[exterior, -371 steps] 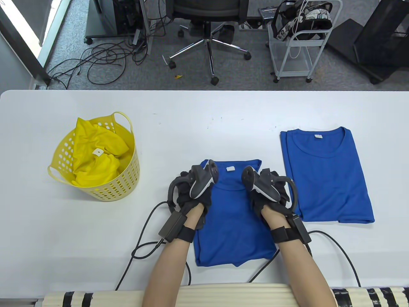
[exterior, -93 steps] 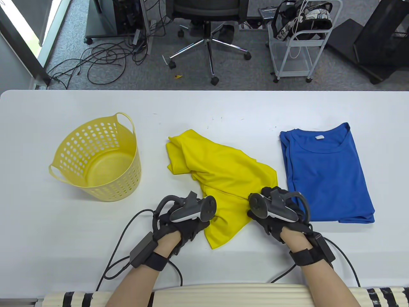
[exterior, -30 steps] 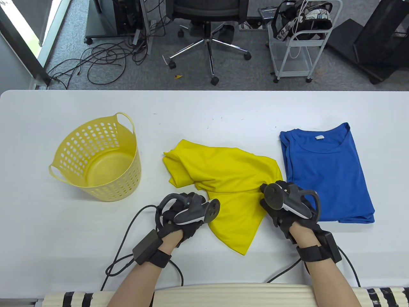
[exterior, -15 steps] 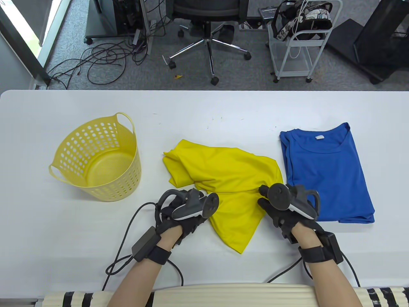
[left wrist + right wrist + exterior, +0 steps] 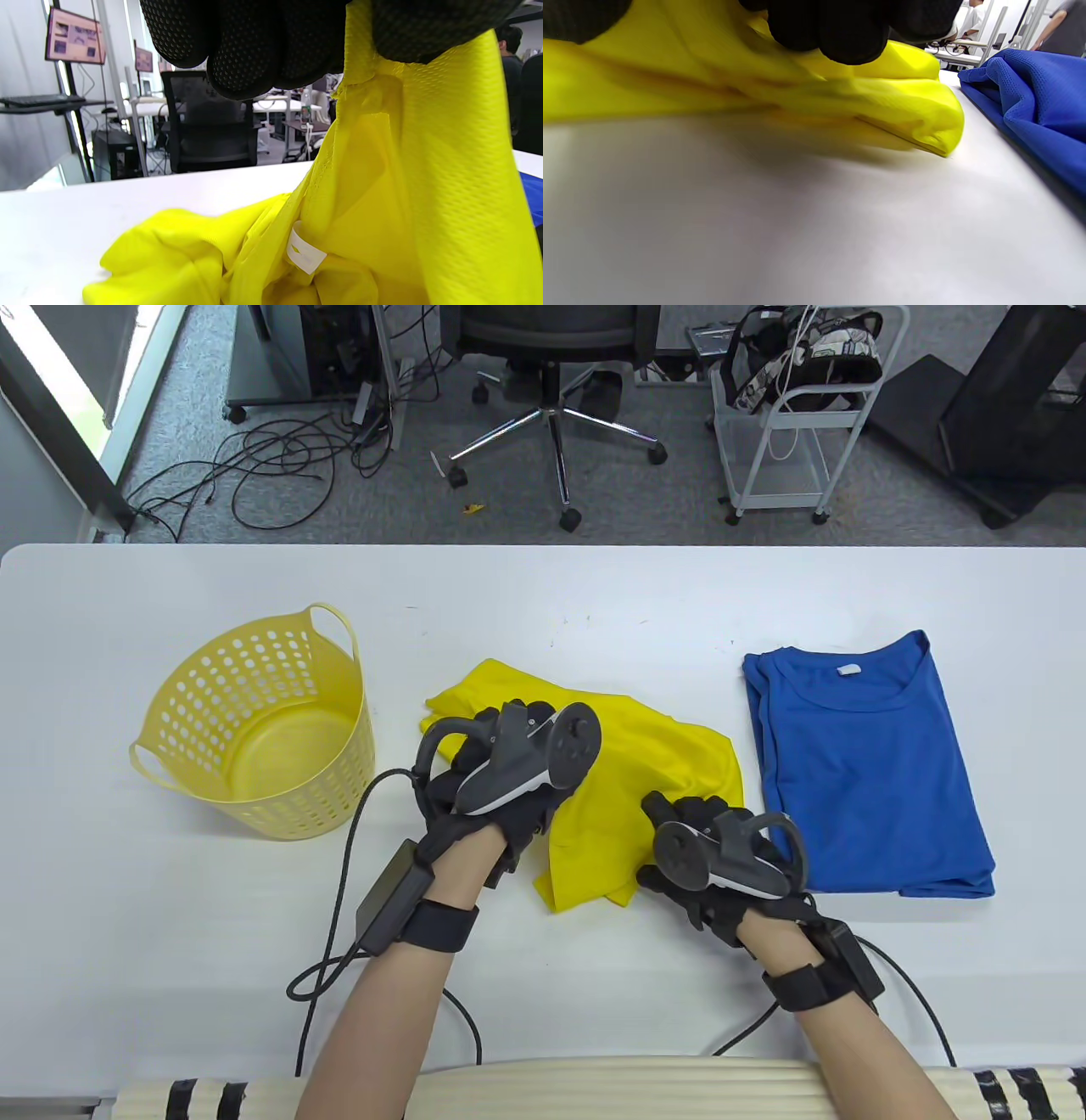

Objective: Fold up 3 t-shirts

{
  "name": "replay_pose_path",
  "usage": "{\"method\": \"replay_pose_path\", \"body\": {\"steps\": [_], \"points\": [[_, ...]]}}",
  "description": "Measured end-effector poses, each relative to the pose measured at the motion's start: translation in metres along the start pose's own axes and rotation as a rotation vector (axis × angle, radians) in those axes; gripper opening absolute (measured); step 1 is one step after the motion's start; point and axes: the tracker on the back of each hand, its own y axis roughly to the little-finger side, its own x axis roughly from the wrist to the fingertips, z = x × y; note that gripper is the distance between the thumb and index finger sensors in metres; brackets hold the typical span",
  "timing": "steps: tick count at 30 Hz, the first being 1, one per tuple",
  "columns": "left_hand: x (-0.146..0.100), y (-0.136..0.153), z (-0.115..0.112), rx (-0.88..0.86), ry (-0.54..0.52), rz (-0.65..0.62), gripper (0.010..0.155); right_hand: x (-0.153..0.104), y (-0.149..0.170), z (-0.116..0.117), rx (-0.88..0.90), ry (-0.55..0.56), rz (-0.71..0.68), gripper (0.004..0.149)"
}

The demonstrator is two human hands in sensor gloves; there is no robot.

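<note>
Lifting the yellow tee (image 5: 645,755) w/ the left hand (image 5: 501,780), which a half sec ago sat low at the shirt's near-left edge and is now up over the bunched far-left part, cloth hanging from it. Left wrist view shows the fingers (image 5: 254,46) pinching yellow fabric, a white tag (image 5: 303,253) dangling below, so that's prob. the collar end. Right hand (image 5: 713,857) has slid in toward the person and left, fingers curled on the tee's near edge; right wrist view confirms cloth gripped, low over the table (image 5: 594,594). The long near tail of the tee that pointed toward the person is gone, gathered up into a short flap.

Meaning: tee is mid-table, still crumpled, being picked up to shake out or re-lay flat, not folded yet. Blue stack (image 5: 874,763) lies folded at right, basket (image 5: 254,814) empty at left, so judging by that this is the last shirt; approx. two thirds done.
</note>
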Motion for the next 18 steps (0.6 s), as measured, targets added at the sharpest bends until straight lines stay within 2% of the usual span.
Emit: {"method": "replay_pose_path", "body": {"steps": [5,10,13,16,18], "points": [[0.003,0.0,0.004,0.053,0.023,0.011,0.042,0.027,-0.013,0.006,-0.085,-0.032,-0.007,0.067],[0.004,0.008,-0.003,0.096,0.045,0.022,0.042,0.038,-0.016,0.004,-0.099,0.037,-0.017,0.046],[0.001,0.013,-0.004,0.098,0.051,0.031,0.042,0.041,-0.016,0.002,-0.105,0.031,-0.025,0.043],[-0.005,0.022,0.003,0.107,0.03,0.056,0.042,0.039,-0.003,-0.013,-0.056,0.077,0.0,0.042],[-0.012,0.032,0.017,0.083,-0.018,0.088,0.042,0.03,0.016,-0.041,-0.011,0.145,0.052,0.042]]}}
